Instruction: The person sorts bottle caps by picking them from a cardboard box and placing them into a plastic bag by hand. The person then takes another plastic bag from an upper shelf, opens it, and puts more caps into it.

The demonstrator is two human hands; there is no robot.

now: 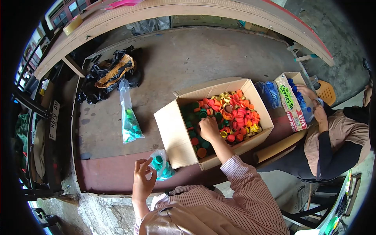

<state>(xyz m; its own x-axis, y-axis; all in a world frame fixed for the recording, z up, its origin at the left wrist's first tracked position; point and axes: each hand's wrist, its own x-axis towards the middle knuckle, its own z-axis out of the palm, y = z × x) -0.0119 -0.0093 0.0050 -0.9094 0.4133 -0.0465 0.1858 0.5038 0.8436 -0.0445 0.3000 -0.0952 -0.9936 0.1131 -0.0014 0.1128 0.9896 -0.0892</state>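
My left hand (142,181) is at the table's front edge, its curled fingers at the mouth of a clear plastic bag (167,172) and seemingly pinching the rim. Teal-green bottle caps (158,159) fill this bag. My right hand (208,128) reaches into an open cardboard box (176,137), fingers bent down among the caps. Red, orange and yellow bottle caps (235,113) heap up on the box's right side; green ones (202,113) lie around my fingertips. Whatever those fingers grasp is hidden.
A filled clear bag of green caps (132,127) lies on the table (164,58), below a black plastic bag (111,74). At right, a co-worker's hands (313,100) handle a clear bag beside a printed carton (290,103) with blue caps. A raised wooden shelf (196,9) crosses the far side.
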